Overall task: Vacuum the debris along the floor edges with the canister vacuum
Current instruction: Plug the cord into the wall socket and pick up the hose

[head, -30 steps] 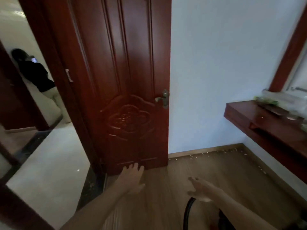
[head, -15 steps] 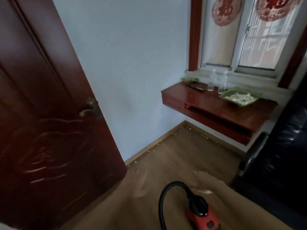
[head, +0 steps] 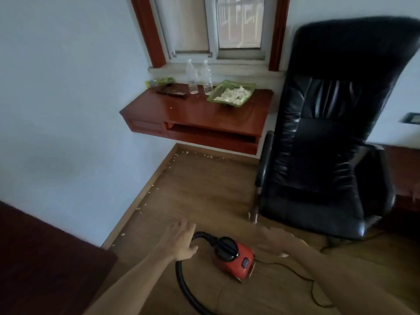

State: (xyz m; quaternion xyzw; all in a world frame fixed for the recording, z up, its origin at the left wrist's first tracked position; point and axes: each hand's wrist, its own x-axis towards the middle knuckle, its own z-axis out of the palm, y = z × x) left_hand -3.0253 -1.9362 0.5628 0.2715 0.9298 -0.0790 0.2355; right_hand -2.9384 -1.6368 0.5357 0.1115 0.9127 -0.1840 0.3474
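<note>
A small red canister vacuum (head: 234,260) with a black top sits on the wooden floor near the bottom centre. Its black hose (head: 181,280) loops out to the left and runs down out of view. My left hand (head: 179,241) hovers just left of the vacuum, over the hose, with fingers spread and nothing in it. To the vacuum's right my right hand (head: 276,243) is held out flat, blurred and holding nothing. Pale crumbs of debris (head: 156,181) lie along the skirting board of the left wall and under the shelf.
A red-brown wall-mounted shelf (head: 188,114) carries two clear bottles (head: 200,78), a green dish (head: 231,94) and a dark flat object. A black office chair (head: 329,133) stands at the right. The vacuum's thin cord (head: 293,273) trails right. A dark door edge (head: 45,258) fills the lower left.
The view has swung right from the door to the window corner and chair. The vacuum has come fully into view, and both hands now reach out on either side of it.
</note>
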